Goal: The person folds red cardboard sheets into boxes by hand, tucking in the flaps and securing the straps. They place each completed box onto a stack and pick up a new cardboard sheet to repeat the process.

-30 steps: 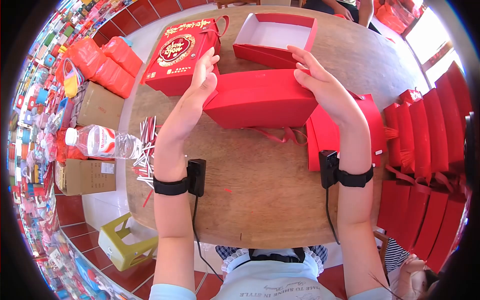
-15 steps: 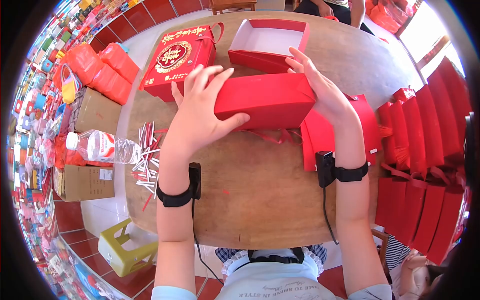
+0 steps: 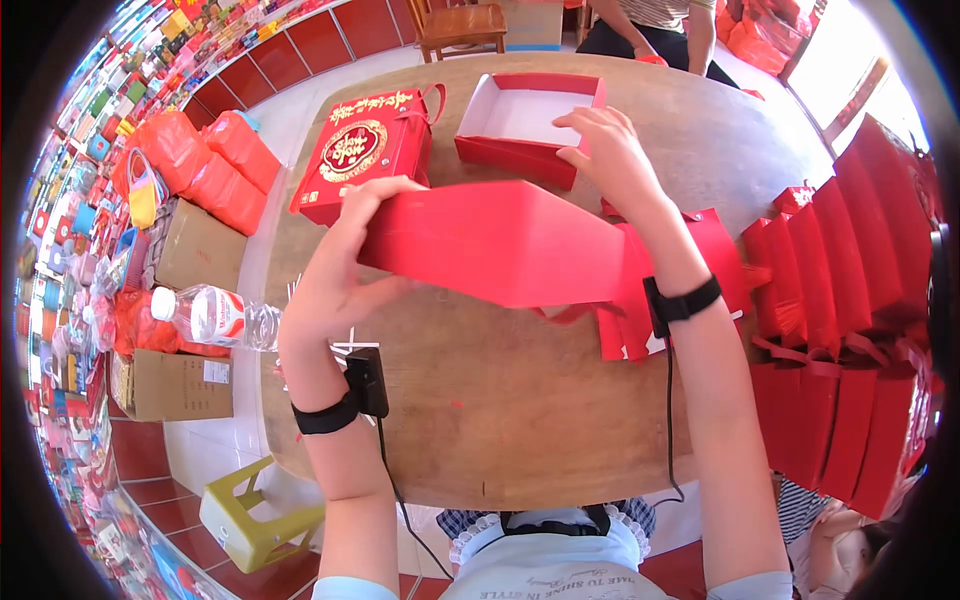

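Both hands are clamped on a red box piece (image 3: 500,243), held up over the bench (image 3: 520,400): the left hand (image 3: 335,270) grips its left end and the right hand (image 3: 605,155) holds its far right edge. It looks like thin card, so it is likely light and a bit bendy. Holding it at both ends should stop it from folding.
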`<act>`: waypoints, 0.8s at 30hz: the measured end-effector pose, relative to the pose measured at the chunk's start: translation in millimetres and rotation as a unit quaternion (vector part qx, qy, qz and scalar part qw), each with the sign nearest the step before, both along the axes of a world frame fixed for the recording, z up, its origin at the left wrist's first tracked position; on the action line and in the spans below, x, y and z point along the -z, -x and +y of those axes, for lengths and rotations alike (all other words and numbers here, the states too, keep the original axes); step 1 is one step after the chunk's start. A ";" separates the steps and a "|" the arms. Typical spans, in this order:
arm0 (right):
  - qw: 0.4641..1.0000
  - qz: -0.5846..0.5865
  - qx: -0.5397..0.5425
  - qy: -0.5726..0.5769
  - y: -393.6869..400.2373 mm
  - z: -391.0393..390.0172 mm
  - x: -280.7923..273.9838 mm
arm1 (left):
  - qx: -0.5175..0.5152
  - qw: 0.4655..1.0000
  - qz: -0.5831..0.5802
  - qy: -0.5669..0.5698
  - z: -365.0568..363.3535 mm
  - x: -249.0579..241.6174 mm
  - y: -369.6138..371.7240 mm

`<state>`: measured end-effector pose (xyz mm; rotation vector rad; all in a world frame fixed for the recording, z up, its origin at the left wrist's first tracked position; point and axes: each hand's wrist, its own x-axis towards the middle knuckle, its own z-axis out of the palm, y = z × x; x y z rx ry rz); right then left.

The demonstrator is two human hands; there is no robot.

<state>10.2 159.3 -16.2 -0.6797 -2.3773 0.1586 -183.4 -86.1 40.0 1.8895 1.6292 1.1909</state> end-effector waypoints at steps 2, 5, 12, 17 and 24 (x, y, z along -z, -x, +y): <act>0.995 -0.056 0.000 -0.082 13.1 12.7 12.6 | 0.007 0.991 -0.135 0.014 -14.3 8.9 13.6; 0.994 -0.094 0.032 -0.036 21.2 18.1 5.9 | 0.052 0.924 -0.378 -0.027 -18.6 45.1 47.6; 0.930 0.274 0.115 0.218 -4.0 -29.8 -44.7 | 0.051 0.730 -0.681 -0.024 28.8 61.9 28.4; 0.707 0.573 -0.042 0.413 -44.7 -62.8 -64.2 | -0.165 0.810 -0.563 -0.020 35.8 43.2 -2.2; 0.494 0.669 -0.075 0.550 -58.7 -76.5 -65.3 | -0.182 0.873 -0.451 -0.037 42.8 52.5 -7.9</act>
